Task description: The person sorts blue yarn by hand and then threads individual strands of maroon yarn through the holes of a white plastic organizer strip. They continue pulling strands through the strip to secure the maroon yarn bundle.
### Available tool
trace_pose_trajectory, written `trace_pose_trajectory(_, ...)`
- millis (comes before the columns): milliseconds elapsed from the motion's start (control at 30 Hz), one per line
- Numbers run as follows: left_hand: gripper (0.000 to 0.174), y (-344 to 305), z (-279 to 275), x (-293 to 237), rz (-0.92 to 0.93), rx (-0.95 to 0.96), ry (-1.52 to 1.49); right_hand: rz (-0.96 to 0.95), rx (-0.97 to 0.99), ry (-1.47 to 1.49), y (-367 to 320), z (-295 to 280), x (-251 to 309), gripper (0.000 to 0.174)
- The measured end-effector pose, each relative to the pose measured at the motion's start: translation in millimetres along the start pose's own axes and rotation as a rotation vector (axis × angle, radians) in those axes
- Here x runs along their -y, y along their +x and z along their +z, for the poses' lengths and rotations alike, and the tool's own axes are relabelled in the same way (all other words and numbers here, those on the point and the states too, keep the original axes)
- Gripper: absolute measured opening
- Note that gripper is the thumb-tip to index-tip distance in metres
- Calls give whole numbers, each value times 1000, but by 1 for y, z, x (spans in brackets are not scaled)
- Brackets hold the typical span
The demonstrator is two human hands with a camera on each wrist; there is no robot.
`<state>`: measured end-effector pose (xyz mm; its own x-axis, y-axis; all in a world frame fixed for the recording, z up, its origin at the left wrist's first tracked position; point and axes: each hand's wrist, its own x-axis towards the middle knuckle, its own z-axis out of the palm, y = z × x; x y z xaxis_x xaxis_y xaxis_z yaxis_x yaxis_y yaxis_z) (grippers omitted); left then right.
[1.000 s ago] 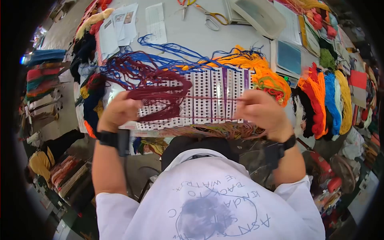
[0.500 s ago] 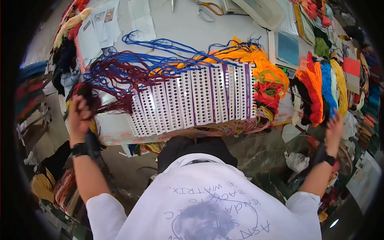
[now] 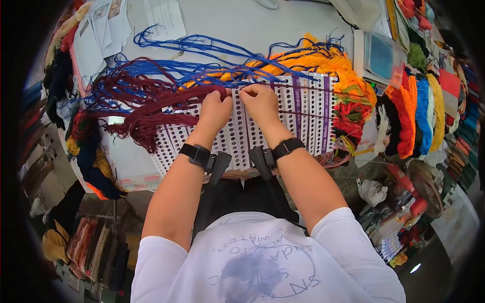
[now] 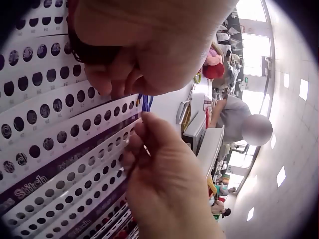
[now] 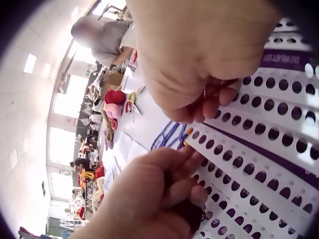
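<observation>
My left hand (image 3: 216, 111) grips a bundle of maroon yarn (image 3: 172, 101) over perforated white cards (image 3: 237, 131), its strands trailing left across the cards. Close beside it, my right hand (image 3: 260, 105) pinches thin maroon strands, which run off to the right over the cards. In the left wrist view the left hand (image 4: 149, 40) curls round the dark yarn, while the right hand (image 4: 169, 174) has its thumb and fingers together at the card ends. The right wrist view shows the right hand's curled fingers (image 5: 209, 104) with thread among them. Purple strips on the cards carry the word "Stitch".
Blue yarn (image 3: 202, 43) and orange yarn (image 3: 323, 63) lie behind the cards. Red, blue and yellow skeins (image 3: 404, 121) hang at the right edge. Papers (image 3: 164, 17) rest at the back left, and a scale (image 3: 379, 55) stands back right. Another person (image 4: 239, 119) is across the table.
Both hands were apart with strands stretched between them, then spread wide to either side. Now they have come together over the middle of the cards. The view has shifted slightly.
</observation>
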<state>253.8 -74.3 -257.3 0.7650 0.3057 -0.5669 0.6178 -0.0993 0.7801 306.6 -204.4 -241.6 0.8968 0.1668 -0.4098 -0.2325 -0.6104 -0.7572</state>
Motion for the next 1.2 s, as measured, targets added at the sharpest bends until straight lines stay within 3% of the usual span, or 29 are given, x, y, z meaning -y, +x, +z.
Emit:
trace_pose_trajectory(133,23,3,0,-12,-94,39,-23,159,-1,-12,3,4,8,15)
trace_pose_trajectory(200,19,2,-4,-23,-270,141,-158,150,-6,-71,-3,3,9,14)
trace_pose_trajectory(267,18,6,-6,-20,-281,151,-146,-198,-116,-243,-12,6,7,13)
trace_pose_trajectory(400,25,13,-5,-8,-273,156,-155,-303,-125,-66,-19,3,4,10)
trace_pose_trajectory(500,21,9,-5,-6,-210,69,-79,-198,-37,-134,-15,-13,12,14)
trace_pose_trajectory(533,19,8,-10,-4,-197,-27,-278,-199,-36,-135,-15,-20,18,14)
trace_pose_trajectory(600,15,3,-32,-3,-138,-146,-664,-261,19,-648,-11,-32,27,20)
trace_pose_trajectory(667,17,-2,-52,-3,-89,-193,-988,-252,55,-728,-6,-35,20,19)
trace_pose_trajectory(700,15,-5,-65,-4,-79,26,-1252,-267,60,-781,-5,-35,19,18)
trace_pose_trajectory(767,16,-11,-67,-7,-81,127,-1262,-290,69,-829,-2,-35,19,16)
trace_pose_trajectory(800,16,-14,-67,-17,-87,235,-1271,-456,-9,-797,-1,-37,18,14)
trace_pose_trajectory(833,13,-15,-64,-26,-71,279,-1097,-619,-88,-764,0,-38,20,13)
trace_pose_trajectory(933,10,-13,-34,-37,35,377,-603,-740,-105,-617,-6,-40,33,12)
trace_pose_trajectory(1067,18,-13,-15,-37,269,211,40,-633,31,-377,-14,-34,33,13)
trace_pose_trajectory(1133,17,-13,-21,-29,182,182,-78,-376,123,-334,-12,-30,24,16)
trace_pose_trajectory(1200,18,-14,-48,-23,24,82,-306,-377,142,-406,-2,-23,-4,15)
